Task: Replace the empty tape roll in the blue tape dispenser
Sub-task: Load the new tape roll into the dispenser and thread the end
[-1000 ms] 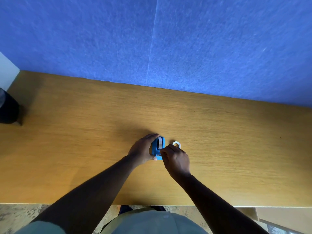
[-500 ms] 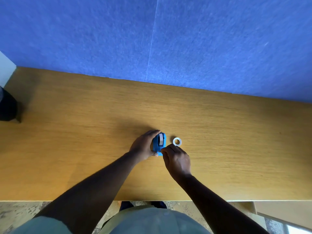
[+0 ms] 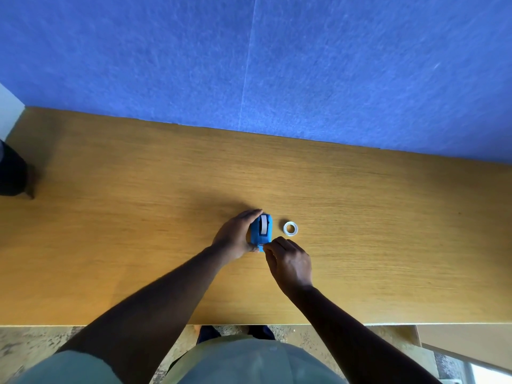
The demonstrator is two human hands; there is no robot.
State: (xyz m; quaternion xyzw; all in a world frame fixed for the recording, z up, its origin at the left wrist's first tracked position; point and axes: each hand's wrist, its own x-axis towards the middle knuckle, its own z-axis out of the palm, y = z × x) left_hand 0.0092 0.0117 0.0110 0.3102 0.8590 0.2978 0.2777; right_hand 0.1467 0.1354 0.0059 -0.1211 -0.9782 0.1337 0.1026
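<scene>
The blue tape dispenser (image 3: 262, 229) stands on the wooden table (image 3: 138, 217), a white roll showing in its top slot. My left hand (image 3: 235, 236) wraps around its left side and holds it. My right hand (image 3: 288, 259) is just below and to the right, fingertips pinched at the dispenser's near end; what they pinch is too small to tell. A small white ring of tape (image 3: 290, 228) lies flat on the table just right of the dispenser, untouched.
A blue felt partition (image 3: 277, 65) rises along the table's far edge. A dark object (image 3: 12, 173) sits at the table's left end. The table's near edge runs just in front of my body, with speckled floor below.
My right hand has drawn back a little toward me, so the white ring now lies fully uncovered. My left hand keeps its hold on the dispenser.
</scene>
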